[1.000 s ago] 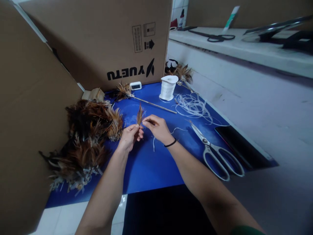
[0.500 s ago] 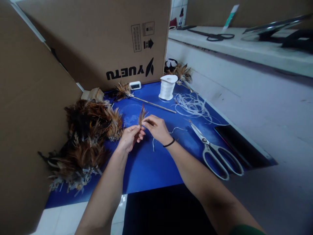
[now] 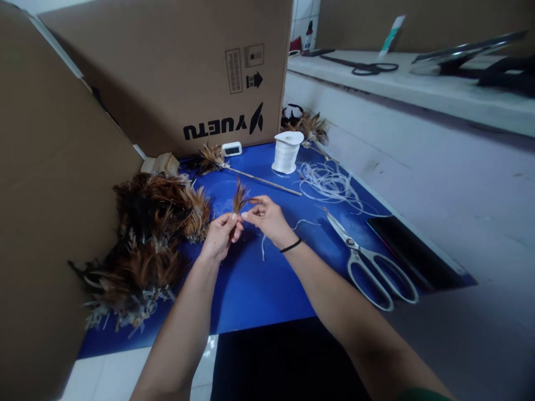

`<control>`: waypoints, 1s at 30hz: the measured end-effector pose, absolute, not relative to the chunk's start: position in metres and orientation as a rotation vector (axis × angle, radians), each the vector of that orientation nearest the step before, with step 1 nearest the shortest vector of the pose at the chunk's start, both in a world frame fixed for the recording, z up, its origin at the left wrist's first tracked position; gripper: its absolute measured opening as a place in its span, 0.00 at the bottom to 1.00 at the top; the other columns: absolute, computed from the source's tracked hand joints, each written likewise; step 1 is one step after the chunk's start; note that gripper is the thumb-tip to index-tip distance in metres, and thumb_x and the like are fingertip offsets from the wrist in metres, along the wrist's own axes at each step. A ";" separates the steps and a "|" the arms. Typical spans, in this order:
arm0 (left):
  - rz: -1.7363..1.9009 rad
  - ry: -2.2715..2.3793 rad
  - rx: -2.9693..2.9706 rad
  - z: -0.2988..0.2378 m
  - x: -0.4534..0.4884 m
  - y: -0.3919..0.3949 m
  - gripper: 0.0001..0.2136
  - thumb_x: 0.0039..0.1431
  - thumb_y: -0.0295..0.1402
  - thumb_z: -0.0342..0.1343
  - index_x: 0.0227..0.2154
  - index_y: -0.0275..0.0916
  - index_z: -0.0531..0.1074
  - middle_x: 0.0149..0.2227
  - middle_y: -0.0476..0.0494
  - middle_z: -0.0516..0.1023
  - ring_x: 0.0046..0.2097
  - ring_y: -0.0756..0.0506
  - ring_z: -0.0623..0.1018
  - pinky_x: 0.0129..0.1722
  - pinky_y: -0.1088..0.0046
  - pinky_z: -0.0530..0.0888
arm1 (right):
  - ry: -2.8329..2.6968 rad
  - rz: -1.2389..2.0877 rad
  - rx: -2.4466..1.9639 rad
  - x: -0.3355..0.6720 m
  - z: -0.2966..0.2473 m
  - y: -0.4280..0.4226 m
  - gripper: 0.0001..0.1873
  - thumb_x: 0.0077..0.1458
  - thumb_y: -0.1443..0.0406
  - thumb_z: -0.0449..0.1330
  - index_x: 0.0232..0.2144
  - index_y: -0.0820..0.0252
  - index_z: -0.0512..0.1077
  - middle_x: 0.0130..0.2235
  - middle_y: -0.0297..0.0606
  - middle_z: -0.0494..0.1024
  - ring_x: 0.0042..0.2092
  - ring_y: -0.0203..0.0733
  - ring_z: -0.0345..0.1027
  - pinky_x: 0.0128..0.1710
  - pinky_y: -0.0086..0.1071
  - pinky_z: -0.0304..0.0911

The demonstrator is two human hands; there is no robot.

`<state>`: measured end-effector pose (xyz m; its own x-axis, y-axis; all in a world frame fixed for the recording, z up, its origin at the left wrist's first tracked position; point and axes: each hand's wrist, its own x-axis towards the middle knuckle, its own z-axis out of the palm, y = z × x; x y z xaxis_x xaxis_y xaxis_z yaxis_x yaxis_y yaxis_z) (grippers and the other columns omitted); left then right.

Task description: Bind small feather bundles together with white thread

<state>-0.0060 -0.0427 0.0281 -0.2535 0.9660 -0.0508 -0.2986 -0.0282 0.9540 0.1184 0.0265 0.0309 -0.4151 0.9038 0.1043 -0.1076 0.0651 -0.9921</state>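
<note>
Above the blue table, my left hand pinches a small bunch of brown feathers at its base, with the tips pointing up. My right hand, wearing a black band at the wrist, is curled at the right side of the same bunch. Its thumb is by the base and its fingertips are at the feathers' outer edge. How much of the bunch it grips is partly hidden. Under and beside the right hand lie short pieces of white string.
Feather bundles are heaped at the left. Behind my hands lie a feather-tipped stick, a small white digital display and a white spool. To the right are tangled string, large scissors and a dark flat object. Cardboard walls the back.
A brown feather that lay in my right fingers now sits against the bunch. The right fingers have spread slightly, and the bunch has shifted a little left. The view has tilted slightly.
</note>
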 end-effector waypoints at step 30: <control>1.693 1.710 1.460 0.028 0.000 -0.050 0.07 0.54 0.27 0.55 0.28 0.42 0.78 0.20 0.49 0.68 0.27 0.48 0.68 0.34 0.76 0.63 | -1.284 1.606 -0.739 0.106 0.033 0.009 0.17 0.36 0.58 0.69 0.28 0.64 0.76 0.23 0.34 0.73 0.23 0.30 0.58 0.23 0.28 0.56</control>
<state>0.0005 -0.0497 0.0280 -0.4229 0.8069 0.4124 0.4204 -0.2284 0.8781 0.1061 0.0086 0.0325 -0.3962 0.9139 0.0886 -0.2874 -0.0318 -0.9573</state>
